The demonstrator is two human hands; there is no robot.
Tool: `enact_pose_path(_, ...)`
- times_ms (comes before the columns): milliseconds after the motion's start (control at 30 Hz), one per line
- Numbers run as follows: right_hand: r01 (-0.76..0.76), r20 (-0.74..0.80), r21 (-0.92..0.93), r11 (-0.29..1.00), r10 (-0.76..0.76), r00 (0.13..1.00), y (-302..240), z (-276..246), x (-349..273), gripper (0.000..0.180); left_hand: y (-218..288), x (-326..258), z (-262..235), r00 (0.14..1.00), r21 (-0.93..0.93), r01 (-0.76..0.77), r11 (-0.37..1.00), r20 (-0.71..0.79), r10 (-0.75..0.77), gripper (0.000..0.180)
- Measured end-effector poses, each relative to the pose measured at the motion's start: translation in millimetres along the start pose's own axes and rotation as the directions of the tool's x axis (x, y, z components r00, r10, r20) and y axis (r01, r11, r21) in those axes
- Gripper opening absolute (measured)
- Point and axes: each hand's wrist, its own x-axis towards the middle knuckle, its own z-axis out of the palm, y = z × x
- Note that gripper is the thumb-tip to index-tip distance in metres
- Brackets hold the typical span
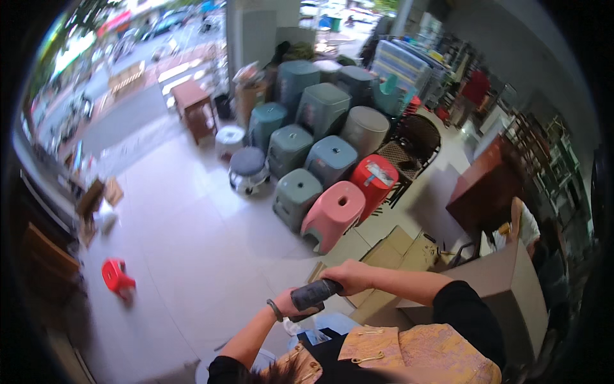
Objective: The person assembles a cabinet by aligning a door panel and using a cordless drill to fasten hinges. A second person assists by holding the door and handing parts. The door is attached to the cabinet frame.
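Note:
Both my hands hold a dark grey cylinder-shaped roll (313, 296) in front of my chest. My left hand (286, 312), with a dark band on its wrist, grips the roll's lower left end. Over the upper right end closes my right hand (348, 276), its forearm coming out of a black sleeve. Just under the roll is a pale blue and white object (325, 328), partly hidden by my yellow patterned garment.
Flattened cardboard (396, 253) and a big cardboard box (505, 288) lie to the right. Ahead stand stacked grey-green plastic stools (295, 195), a pink stool (332, 214) and a red stool (374, 179). A small red stool (117, 275) sits on the floor at the left. Another person (524, 227) is by a brown table (486, 185).

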Motion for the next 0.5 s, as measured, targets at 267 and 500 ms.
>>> enact_pose_path(267, -0.511, -0.964, 0.006, 0.859, 0.14, 0.224, -56, -19, -224, 0.055, 137, 119, 141, 0.979, 0.072, -0.197, 0.978, -0.045, 0.2, 0.031)
enact_pose_path(500, 0.053, -0.784, 0.621, 0.782, 0.62, 0.027, -104, 15, -396, 0.068, 265, 212, 351, 0.935, -0.011, -0.281, 0.96, 0.222, 0.276, 0.067)
